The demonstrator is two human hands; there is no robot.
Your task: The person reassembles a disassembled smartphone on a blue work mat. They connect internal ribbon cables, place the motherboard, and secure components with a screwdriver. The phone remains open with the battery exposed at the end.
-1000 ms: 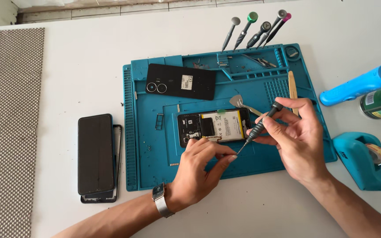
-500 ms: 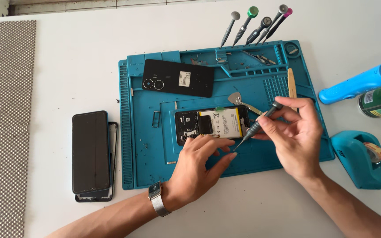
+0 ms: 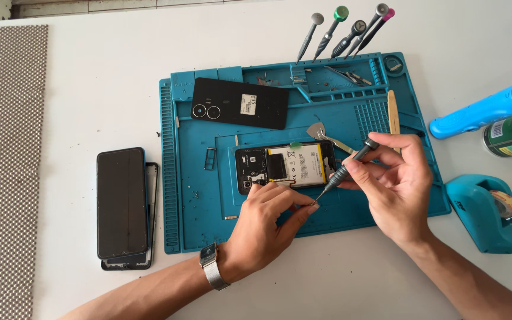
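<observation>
Opened phone (image 3: 285,166) mid blue mat (image 3: 208,213). My right hand (image 3: 395,189) fingers grasping screwdriver (image 3: 345,169); left hand (image 3: 265,228) fingers pinched at tip. I'd keep driver steady, pressure light, screw captured.

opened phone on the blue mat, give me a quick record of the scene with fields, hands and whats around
surface: blue repair mat on a white table
opened phone: back off, battery showing, lying flat on the mat
right hand: holds a grey screwdriver, tip angled down to the left fingertips
left hand: fingertips pinched at the phone's lower edge; whether it holds anything is too small to tell
back cover: black, on the mat above the phone
beside mat: dark screen panel to the left, tape dispenser to the right
</observation>
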